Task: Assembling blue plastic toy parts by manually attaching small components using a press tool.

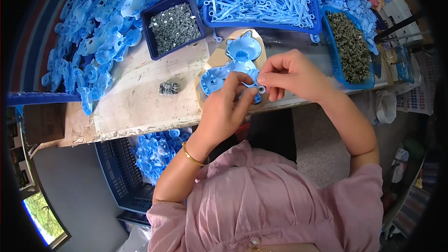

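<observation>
A light-blue plastic shell (215,77), hollow side up, rests in a tan holder board (261,49) on the workbench. Over its near right part, my left hand (220,112) pinches a small blue plastic lever (253,85) between thumb and index finger. A ring with a pale, metallic-looking centre (262,90) shows at the lever's right end. My right hand (290,75) is closed in a pinch right beside that end; whatever lies between its fingertips is too small or hidden to make out.
Behind the holder stands a blue tray (261,27) heaped with blue levers. A dark bin (154,52) of small metal parts is left, a blue basket (366,85) of metal pieces right. Blue shells (100,37) pile far left. A dark clump (169,88) lies on the bench (126,107); a crate (116,177) sits below.
</observation>
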